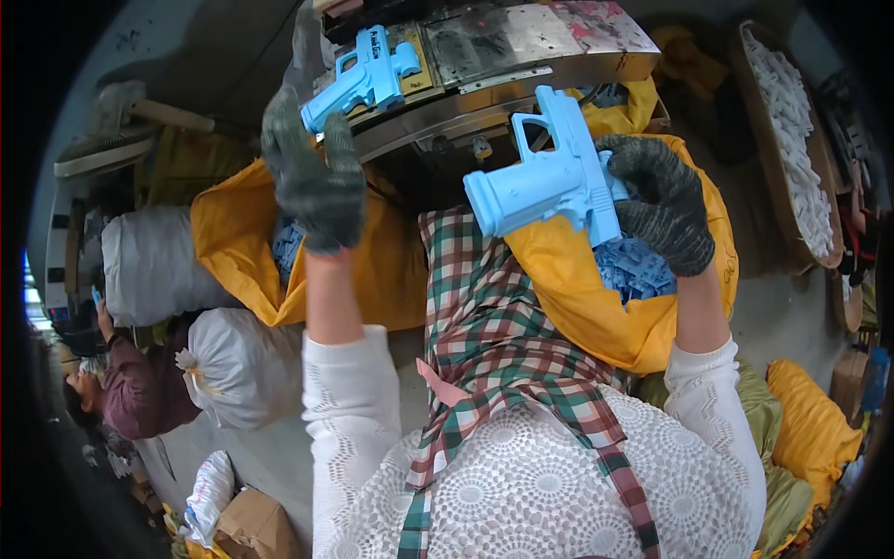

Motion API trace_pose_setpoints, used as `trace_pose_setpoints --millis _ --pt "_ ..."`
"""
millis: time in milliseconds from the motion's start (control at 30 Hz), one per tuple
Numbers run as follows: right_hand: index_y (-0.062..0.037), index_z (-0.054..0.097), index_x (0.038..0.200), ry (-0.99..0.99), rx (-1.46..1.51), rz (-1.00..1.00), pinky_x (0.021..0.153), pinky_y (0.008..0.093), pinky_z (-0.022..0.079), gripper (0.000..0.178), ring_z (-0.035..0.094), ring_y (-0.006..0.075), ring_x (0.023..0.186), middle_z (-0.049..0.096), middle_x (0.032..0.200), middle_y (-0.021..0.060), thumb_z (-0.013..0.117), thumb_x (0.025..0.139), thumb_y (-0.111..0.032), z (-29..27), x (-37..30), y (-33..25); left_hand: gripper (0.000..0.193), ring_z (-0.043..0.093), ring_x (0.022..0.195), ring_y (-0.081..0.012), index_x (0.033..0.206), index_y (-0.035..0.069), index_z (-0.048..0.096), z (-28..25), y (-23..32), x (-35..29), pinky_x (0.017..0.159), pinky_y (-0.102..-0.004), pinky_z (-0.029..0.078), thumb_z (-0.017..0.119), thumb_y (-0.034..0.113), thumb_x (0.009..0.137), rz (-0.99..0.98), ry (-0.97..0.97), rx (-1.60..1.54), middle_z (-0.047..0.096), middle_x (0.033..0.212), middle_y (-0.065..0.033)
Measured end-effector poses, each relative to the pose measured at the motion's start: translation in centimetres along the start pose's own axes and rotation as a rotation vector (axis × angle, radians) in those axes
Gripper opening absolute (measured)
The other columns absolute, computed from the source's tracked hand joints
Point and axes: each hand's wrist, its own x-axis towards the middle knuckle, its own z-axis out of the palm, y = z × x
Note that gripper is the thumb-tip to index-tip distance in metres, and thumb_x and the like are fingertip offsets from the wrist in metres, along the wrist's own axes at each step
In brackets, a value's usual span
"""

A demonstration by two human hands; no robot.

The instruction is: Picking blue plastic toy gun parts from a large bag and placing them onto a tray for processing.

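Observation:
My right hand (659, 196), in a dark grey knit glove, grips a light-blue plastic toy pistol (549, 172) by its slide side, with the handle pointing left. A second light-blue toy pistol (365, 79), with dark printing on its side, lies on the metal machine (521, 47). Close to that pistol's handle is my left hand (315, 177), gloved the same way, its fingers and thumb apart and nothing held. Whether its fingertips touch the handle is hard to tell. Below my right hand, an orange sack (596, 321) holds many light-blue pieces (633, 270).
Another orange sack (237, 210) with blue pieces stands left of my lap. White sacks (247, 368) sit farther left, beside another person (149, 387). A long tray of white pieces (792, 140) is at the right. A cardboard box (256, 524) lies lower left.

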Motion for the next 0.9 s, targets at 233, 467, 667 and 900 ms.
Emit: trace_pose_setpoints --millis 233,467,667,900 --pt "-0.0015 0.058 0.113 0.025 0.0 -0.178 0.088 0.0297 0.048 0.051 0.059 0.0161 0.102 0.062 0.111 0.0084 0.08 0.067 -0.006 2.4 4.8 -0.5 0.057 0.052 0.098 -0.0364 0.127 0.008 0.048 0.2 -2.8 5.6 0.086 -0.0416 0.044 0.066 0.034 0.081 -0.01 -0.802 0.365 0.056 0.109 -0.0193" --pt "-0.0124 0.063 0.113 -0.099 -0.508 -0.559 0.085 0.0278 0.051 0.04 0.062 0.0171 0.098 0.064 0.111 0.0062 0.074 0.074 -0.013 6.0 13.5 -0.8 0.061 0.055 0.088 -0.037 0.123 0.002 0.051 -4.0 -7.3 -3.9 0.082 -0.0451 0.044 0.07 0.036 0.077 -0.223 -0.444 0.367 0.058 0.1 -0.0216" --pt "-0.0148 0.057 0.123 -0.246 -0.64 -0.616 0.103 0.0368 0.037 0.036 0.049 0.0264 0.119 0.053 0.129 0.0116 0.056 0.089 -0.027 9.7 20.0 1.3 0.076 0.044 0.119 -0.0409 0.135 0.001 0.037 -10.6 -13.5 -8.3 0.1 -0.0471 0.035 0.067 0.041 0.078 -0.223 -0.602 0.866 0.043 0.13 -0.0293" --pt "-0.0001 0.064 0.102 -0.073 -0.214 -0.328 0.077 0.0336 0.049 0.024 0.064 0.0242 0.086 0.067 0.094 0.0154 0.064 0.083 -0.014 2.9 11.8 -0.7 0.059 0.049 0.118 -0.0307 0.136 0.004 0.039 -8.5 -9.3 -10.5 0.098 -0.0385 0.038 0.064 0.021 0.084 -0.523 -0.887 0.026 0.051 0.126 -0.0221"
